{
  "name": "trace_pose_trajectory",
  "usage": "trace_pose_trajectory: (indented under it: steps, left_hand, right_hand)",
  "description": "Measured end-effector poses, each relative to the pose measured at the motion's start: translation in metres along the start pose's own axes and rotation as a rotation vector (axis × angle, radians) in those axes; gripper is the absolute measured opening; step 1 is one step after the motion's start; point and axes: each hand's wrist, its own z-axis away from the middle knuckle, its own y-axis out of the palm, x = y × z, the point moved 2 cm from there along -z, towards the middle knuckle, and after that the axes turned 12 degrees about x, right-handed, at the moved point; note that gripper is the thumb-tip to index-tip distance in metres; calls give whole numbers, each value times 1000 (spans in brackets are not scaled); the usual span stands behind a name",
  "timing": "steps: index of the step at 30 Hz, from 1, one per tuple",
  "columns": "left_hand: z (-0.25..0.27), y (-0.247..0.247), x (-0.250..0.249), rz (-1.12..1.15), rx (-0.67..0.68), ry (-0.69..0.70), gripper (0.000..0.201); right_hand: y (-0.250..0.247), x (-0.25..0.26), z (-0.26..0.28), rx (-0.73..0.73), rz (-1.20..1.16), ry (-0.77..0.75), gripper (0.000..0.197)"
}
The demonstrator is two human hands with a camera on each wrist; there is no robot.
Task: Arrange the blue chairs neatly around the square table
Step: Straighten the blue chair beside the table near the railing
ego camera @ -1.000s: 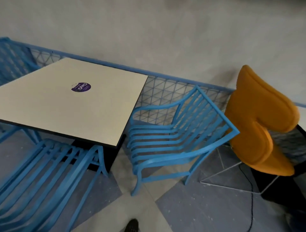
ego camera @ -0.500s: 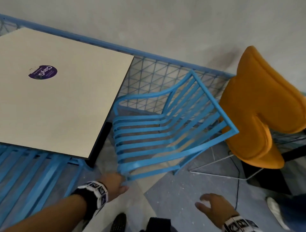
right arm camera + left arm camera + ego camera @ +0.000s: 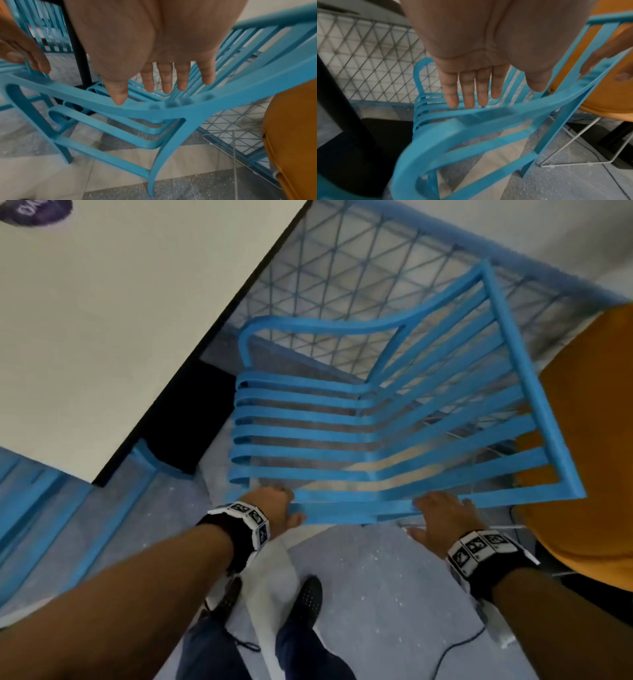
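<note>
Left hand fingers: straight, pressed together, over the blue chair near armrest. Right hand fingers: straight, slightly spread, above the same armrest; contact unclear. Chair stands at 3 o'clock of the square table.

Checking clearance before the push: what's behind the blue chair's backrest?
Right behind the blue chair backrest stands an orange chair, close to it; contact cannot be told. Its white wire base shows low down; the rest is hidden.

We reach both forearms up from the lower frame, left hand and right hand with fingers straight.
</note>
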Motion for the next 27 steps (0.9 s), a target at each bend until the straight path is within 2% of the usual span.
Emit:
trace_pose_trajectory:
  steps: [3, 5, 8, 11, 15, 19, 23, 27]
  left_hand:
    - [-31, 31, 1, -53, 40, -62, 63]
    - [-44, 45, 4, -97, -15, -101, 54]
    - [-48, 48, 14, -76, -10, -151, 39]
    - [-40, 50, 29, -79, 58, -152, 39]
    - [-21, 51, 61, -167, 140, -219, 37]
    - [-18, 41, 74, -224, 177, -261, 30]
    - [-32, 21, 80, -208, 83, -246, 26]
    - [-47, -8, 106, -179, -69, -314, 28]
  right_hand:
    - [18, -14, -31, 69, 130, 21, 64]
    - [25, -18, -46, 57, 201, 41, 64]
    - [25, -10, -57, -6, 199, 87, 47]
    - [24, 2, -52, 11, 198, 82, 36]
    - [48, 27, -31, 78, 270, -14, 30]
    - [41, 52, -23, 113, 213, -24, 27]
    - [16, 52, -43, 123, 144, -25, 31]
    - [-14, 73, -66, 103, 130, -41, 34]
